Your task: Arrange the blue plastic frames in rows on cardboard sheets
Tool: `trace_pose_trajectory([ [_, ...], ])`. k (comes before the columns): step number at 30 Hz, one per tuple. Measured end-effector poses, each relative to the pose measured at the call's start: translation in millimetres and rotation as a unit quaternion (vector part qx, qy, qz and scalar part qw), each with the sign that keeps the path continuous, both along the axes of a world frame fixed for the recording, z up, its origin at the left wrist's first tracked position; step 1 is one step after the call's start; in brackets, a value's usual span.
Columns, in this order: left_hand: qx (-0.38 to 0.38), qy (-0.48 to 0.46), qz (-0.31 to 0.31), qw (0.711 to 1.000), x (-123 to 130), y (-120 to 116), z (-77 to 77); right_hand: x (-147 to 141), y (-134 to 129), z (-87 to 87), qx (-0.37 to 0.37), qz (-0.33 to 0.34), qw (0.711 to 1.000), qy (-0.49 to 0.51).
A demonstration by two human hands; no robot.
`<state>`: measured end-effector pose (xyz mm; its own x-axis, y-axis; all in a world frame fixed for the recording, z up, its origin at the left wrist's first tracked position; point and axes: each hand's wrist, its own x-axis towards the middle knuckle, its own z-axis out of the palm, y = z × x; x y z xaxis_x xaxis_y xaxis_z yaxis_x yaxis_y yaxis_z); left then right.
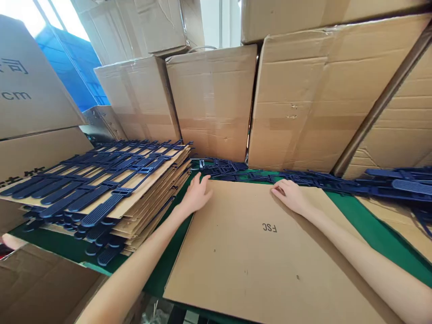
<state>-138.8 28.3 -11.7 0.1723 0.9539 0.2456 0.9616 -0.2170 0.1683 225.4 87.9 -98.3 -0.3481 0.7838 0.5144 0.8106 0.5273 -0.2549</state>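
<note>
A large flat cardboard sheet (243, 243), printed "FSC" upside down, lies in front of me on the green tabletop (351, 207). My left hand (197, 194) is at the sheet's far left corner, fingers and thumb apart, holding nothing. Near the far edge, my right hand (289, 194) rests over the sheet with its fingers curled together; whatever may be between the fingertips is hidden. Just beyond both hands runs a row of dark blue plastic strap-like pieces (226, 167). To the left stands a stack of cardboard sheets (151, 211) layered with similar blue pieces (97, 191).
Closed cardboard boxes (212, 99) form a wall behind the table, with more boxes (33, 85) on the left. Further blue pieces (398, 182) lie at the right on another cardboard sheet (398, 220). Part of another person's hand (13, 241) shows at the left edge.
</note>
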Motion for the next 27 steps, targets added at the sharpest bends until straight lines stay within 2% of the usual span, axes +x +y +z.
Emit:
trace_pose_trajectory([
  [4, -0.014, 0.068, 0.003, 0.998, 9.4, 54.0, 6.6, -3.9, -0.4, 0.4, 0.009, -0.018, 1.000, 0.006],
  [8, -0.062, 0.118, 0.031, 0.991, 20.8, 104.5, 14.7, -5.4, -3.1, 1.7, 0.011, -0.023, 1.000, 0.011],
  [12, -0.070, 0.148, 0.063, 0.985, 39.7, 134.0, 15.4, -7.2, -4.2, 3.5, 0.010, -0.031, 0.999, 0.013],
  [18, -0.042, 0.165, 0.066, 0.983, 61.1, 132.7, 10.3, -10.6, -6.2, 8.4, 0.006, -0.041, 0.999, 0.006],
  [27, -0.006, 0.101, 0.001, 0.995, 44.6, 107.8, 9.9, -10.5, -5.3, 10.4, 0.010, -0.037, 0.999, 0.000],
])
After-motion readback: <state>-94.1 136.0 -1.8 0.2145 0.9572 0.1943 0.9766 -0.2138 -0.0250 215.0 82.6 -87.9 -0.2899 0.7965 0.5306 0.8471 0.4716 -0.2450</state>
